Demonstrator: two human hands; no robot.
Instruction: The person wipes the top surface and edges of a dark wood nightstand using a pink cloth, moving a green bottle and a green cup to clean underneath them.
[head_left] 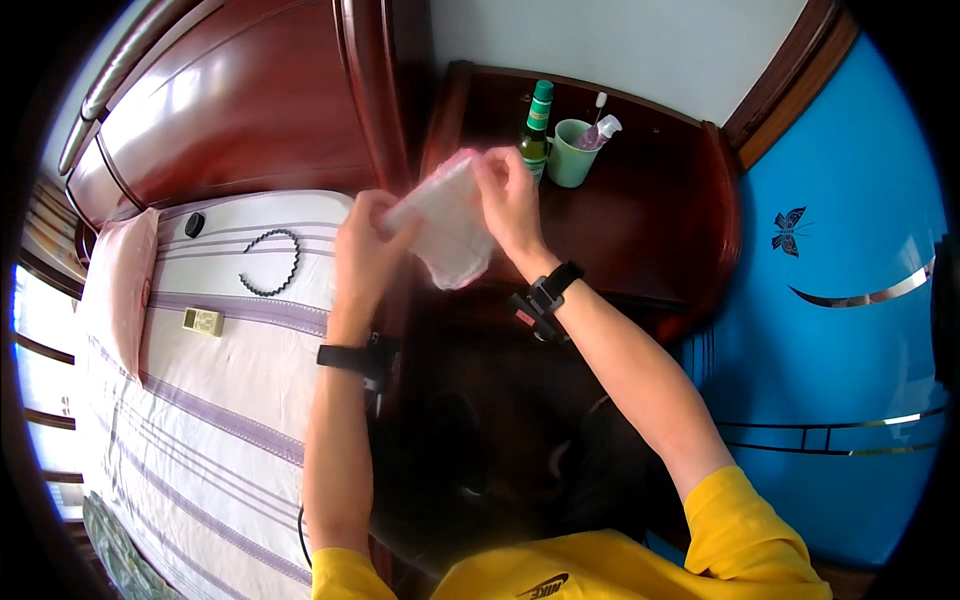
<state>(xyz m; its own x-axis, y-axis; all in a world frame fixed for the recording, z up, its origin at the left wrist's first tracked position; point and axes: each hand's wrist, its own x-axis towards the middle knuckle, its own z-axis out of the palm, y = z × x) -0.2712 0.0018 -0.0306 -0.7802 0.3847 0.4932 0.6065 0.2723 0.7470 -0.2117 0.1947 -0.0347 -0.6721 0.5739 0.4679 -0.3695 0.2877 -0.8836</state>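
A small whitish, partly see-through cloth (450, 225) with pink edges hangs between my two hands, slightly blurred; I cannot tell if it is fabric or a thin bag. My left hand (368, 245) pinches its left upper corner between thumb and fingers. At the upper right edge, my right hand (510, 200) grips it too. Just behind the right hand, a green glass bottle (536, 130) with a green cap stands upright on the dark red wooden nightstand (640, 220). Beside it is a light green mug (570, 160) with a toothbrush (599, 105) and a purple-white tube (600, 130) in it.
To the left is a bed (230, 390) with a striped sheet. On it lie a black wavy headband (297, 262), a round black item (195, 225), a pale remote control (203, 321) and a pink pillow (120, 290). A blue glossy panel (850, 330) stands at the right.
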